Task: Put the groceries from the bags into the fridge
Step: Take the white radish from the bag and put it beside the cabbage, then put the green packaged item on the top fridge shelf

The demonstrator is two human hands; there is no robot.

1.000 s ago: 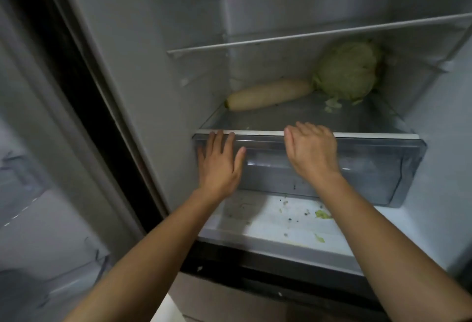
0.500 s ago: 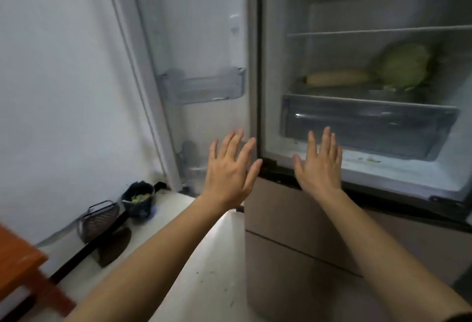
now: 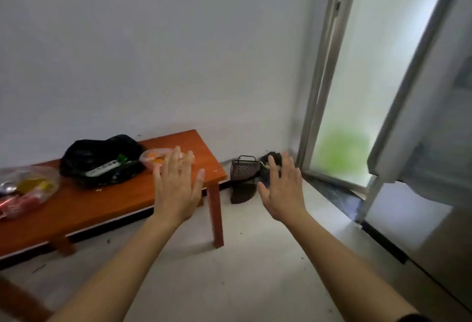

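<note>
A low orange-brown wooden table (image 3: 107, 201) stands against the white wall at the left. On it lie a black plastic bag (image 3: 102, 159) with a packet showing inside, a clear bag (image 3: 26, 189) of red and yellow groceries at the far left, and a small clear bag with orange food (image 3: 153, 159). My left hand (image 3: 177, 189) is held out flat with straight fingers, above the table's right end, holding nothing. My right hand (image 3: 283, 189) is also spread flat and empty, over the floor. The open fridge door (image 3: 419, 107) stands at the right edge.
A dark mesh basket (image 3: 245, 167) and a dark dustpan-like item (image 3: 242, 192) sit on the floor by the wall corner. A frosted glass door (image 3: 355, 86) fills the space behind the fridge door. Pale floor tiles (image 3: 242, 270) lie between table and fridge.
My view has swung left from the fridge interior to the table with the bags. Both hands left the fridge drawer and now hover flat and empty in front of me.
</note>
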